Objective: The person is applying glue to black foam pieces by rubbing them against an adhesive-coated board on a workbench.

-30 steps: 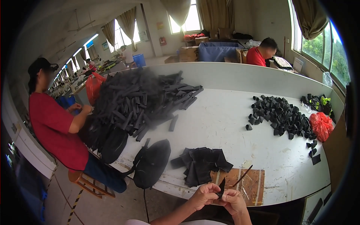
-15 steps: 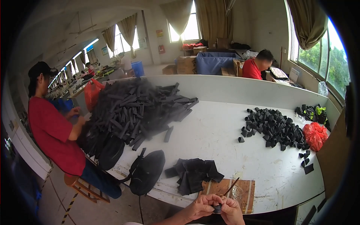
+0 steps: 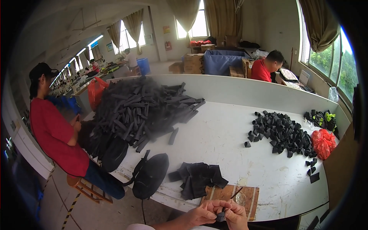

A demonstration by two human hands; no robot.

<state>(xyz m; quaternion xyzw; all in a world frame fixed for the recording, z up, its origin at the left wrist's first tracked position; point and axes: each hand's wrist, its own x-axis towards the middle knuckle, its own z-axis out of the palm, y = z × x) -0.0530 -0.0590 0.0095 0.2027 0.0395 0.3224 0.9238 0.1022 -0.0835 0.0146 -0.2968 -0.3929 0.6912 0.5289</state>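
Observation:
At the near edge of the table, my left hand (image 3: 204, 213) and my right hand (image 3: 236, 217) meet, both with fingers closed on a small black fabric piece (image 3: 220, 217). It looks folded or curled; the fingers cover much of it. A thin dark stick (image 3: 237, 193) rises from between the fingers of my right hand, its lower end hidden. Just beyond my hands lies a brown board (image 3: 251, 195) with shiny smears. Flat black fabric pieces (image 3: 199, 178) overlap in a loose pile at the board's left corner.
Black strips (image 3: 134, 111) form a large heap at left. Small black loops (image 3: 280, 132) are piled at right, beside a red plastic bag (image 3: 324, 143). A black bag-like item (image 3: 151, 174) hangs over the front edge. A co-worker (image 3: 57, 130) sits at left; a low partition (image 3: 230, 92) backs the table.
My hands still hold the black fabric piece together, with a slight shift of the fingers. The view has turned a little. At left, the co-worker's hands have come closer together.

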